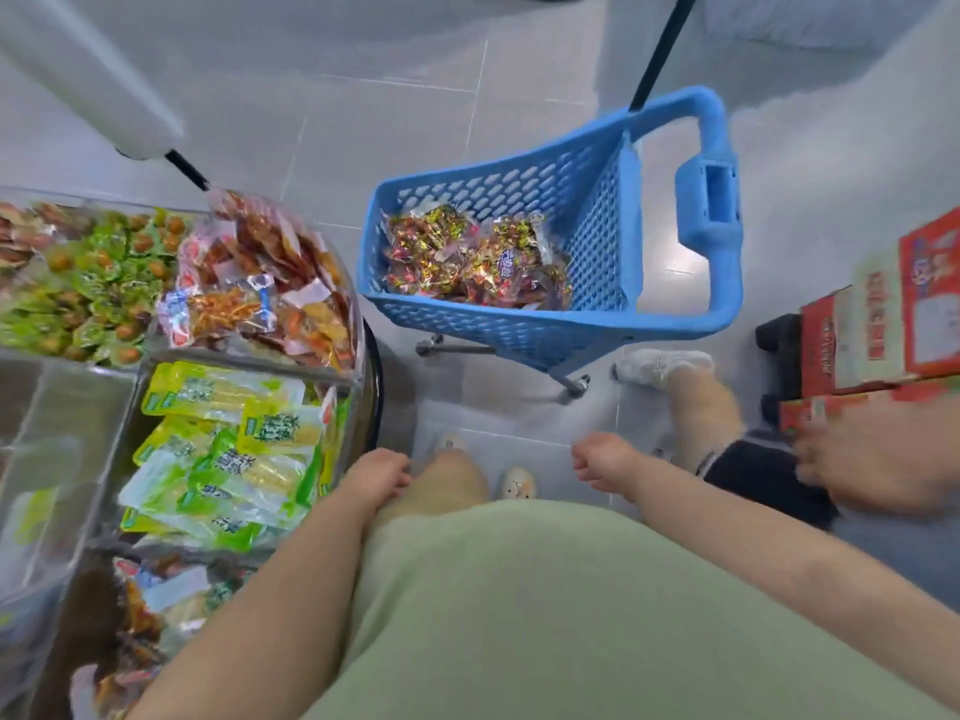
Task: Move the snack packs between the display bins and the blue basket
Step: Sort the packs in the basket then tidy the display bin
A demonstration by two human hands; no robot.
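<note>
Head view: 1 pile of red-and-gold snack packs (pixel 467 257) is seen on the bottom of the blue basket (pixel 519 327), spread from its left wall to its right wall, so part of the moving is judged done. The display bins (pixel 358 324) beside the basket's left wall are well filled, with red-orange packs (pixel 260 283) in the far bin and yellow-green packs (pixel 234 449) in the nearer one. How many transfers are left cannot be told. Nothing is carried at this moment. The left grip (pixel 378 475) is loosely curled and empty, held by the thigh just beside the nearer bin's right edge. The right grip (pixel 602 459) is likewise curled and empty, over the floor (pixel 363 122) short of the basket's near edge. The basket pile lies well apart from the 2 grips.
</note>
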